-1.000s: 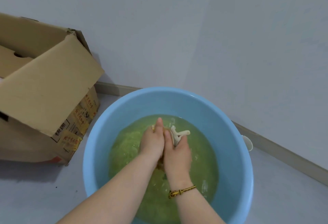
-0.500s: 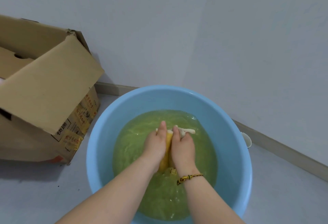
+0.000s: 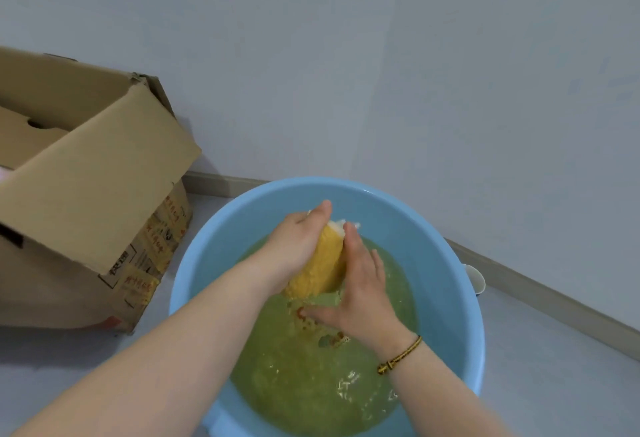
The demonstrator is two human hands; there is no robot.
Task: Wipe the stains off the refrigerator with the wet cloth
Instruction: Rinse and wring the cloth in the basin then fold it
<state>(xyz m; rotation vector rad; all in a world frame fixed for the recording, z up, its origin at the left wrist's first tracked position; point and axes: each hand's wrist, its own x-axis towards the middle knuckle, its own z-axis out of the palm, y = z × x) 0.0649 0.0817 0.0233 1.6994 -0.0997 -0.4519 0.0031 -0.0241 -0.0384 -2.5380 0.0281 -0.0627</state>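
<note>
- The yellow cloth (image 3: 320, 265), bunched into a thick roll, is held above the greenish water (image 3: 298, 377) in the blue basin (image 3: 446, 284).
- Its long axis runs from lower left, near the water, up to the far right, where a white edge shows.
- The left hand (image 3: 294, 249) wraps the roll from the left, fingers curled around it.
- The right hand (image 3: 363, 292) presses its right side, fingers fairly straight; it seems a light grip.
- A cardboard box (image 3: 86, 187) stands left of the basin.
</note>
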